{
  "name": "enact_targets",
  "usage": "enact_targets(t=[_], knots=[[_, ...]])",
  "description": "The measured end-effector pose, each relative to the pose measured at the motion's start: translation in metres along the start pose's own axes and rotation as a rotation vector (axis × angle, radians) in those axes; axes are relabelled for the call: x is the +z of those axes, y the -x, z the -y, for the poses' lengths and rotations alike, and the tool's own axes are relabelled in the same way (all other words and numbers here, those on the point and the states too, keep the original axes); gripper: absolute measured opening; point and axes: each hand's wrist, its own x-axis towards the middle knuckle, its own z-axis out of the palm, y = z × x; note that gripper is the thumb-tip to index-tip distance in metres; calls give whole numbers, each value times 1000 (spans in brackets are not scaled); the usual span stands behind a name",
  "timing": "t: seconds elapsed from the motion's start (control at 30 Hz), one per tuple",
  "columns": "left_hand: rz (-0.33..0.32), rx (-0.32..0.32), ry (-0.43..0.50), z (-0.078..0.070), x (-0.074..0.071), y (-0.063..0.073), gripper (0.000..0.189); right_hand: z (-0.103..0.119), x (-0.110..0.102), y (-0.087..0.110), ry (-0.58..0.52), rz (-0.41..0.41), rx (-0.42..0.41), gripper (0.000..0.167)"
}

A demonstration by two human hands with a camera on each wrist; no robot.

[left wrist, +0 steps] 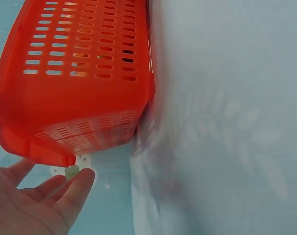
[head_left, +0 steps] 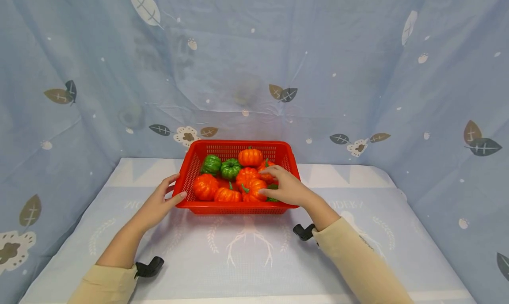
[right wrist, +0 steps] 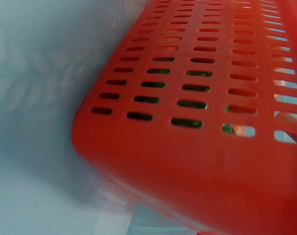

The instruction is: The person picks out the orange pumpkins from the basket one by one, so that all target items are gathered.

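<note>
A red plastic basket stands on the table and holds several small orange and green pumpkins. My left hand is at the basket's left rim, fingers spread and fingertips by the edge; in the left wrist view, that hand lies just under the rim's corner. Over the right side of the basket reaches my right hand, thumb and fingers apart. Its fingertips are close to an orange pumpkin and another orange pumpkin; contact is unclear. A green pumpkin sits mid-basket. The right wrist view shows only the basket's slotted wall.
A pale patterned cloth covers the table. Behind it hangs a blue curtain with leaf prints, close to the basket's back rim. Black wrist mounts stick out from both sleeves.
</note>
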Motion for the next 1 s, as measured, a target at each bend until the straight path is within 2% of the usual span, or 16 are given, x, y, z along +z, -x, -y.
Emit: enact_targets(t=[0.23, 0.43, 0.57, 1.0], knots=[[4, -21, 60, 1, 1, -1, 81, 2, 4, -8, -11, 31, 25, 68], [5, -47, 93, 1, 2, -1, 82, 4, 7, -13, -10, 65, 29, 64], [11, -41, 128, 1, 2, -1, 81, 3, 9, -15, -3, 82, 35, 62], [33, -33, 226, 2, 3, 1, 82, 6, 11, -15, -18, 56, 72, 58]])
